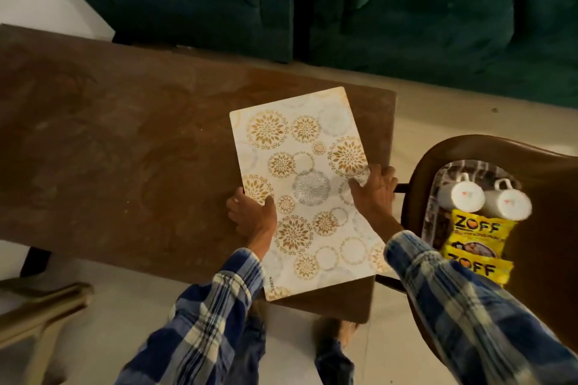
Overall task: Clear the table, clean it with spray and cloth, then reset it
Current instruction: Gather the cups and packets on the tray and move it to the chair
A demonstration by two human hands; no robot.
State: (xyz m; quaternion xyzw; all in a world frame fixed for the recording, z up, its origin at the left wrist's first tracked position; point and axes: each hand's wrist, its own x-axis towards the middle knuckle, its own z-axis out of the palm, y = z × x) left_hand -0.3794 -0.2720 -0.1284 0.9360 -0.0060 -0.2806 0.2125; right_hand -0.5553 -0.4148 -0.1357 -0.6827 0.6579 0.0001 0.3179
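At the right end of the brown surface (pixel 125 134) lies one floral placemat (pixel 305 184), its near edge overhanging; the left hand (pixel 253 216) pinches its left edge and the right hand (pixel 373 194) presses on its right edge. A crooked pull could slide it off the near side. On the chair (pixel 488 150) to the right, one tray (pixel 433 216) holds two white mugs (pixel 461 197) and two yellow snack packets (pixel 477 233); a sleeve could knock them.
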